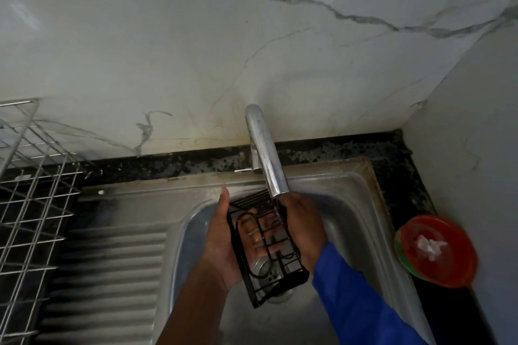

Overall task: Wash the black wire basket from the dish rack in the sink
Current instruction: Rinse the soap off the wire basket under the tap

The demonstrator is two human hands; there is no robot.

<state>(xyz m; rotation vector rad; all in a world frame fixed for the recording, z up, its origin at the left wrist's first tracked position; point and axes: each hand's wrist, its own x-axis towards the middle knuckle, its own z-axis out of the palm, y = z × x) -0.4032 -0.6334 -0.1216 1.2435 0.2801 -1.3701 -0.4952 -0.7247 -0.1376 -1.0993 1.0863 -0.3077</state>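
The black wire basket (266, 246) is held over the steel sink bowl (350, 221), just under the spout of the chrome tap (265, 154). My left hand (221, 241) cradles the basket from the left and below, and its fingers show through the wires. My right hand (301, 228), in a blue sleeve, grips the basket's right side near the spout. Whether water is running, I cannot tell.
A silver wire dish rack (30, 190) stands at the left on the ribbed drainboard (112, 274). A red bowl (437, 249) with something white in it sits on the dark counter at the right. A marble wall rises behind the sink.
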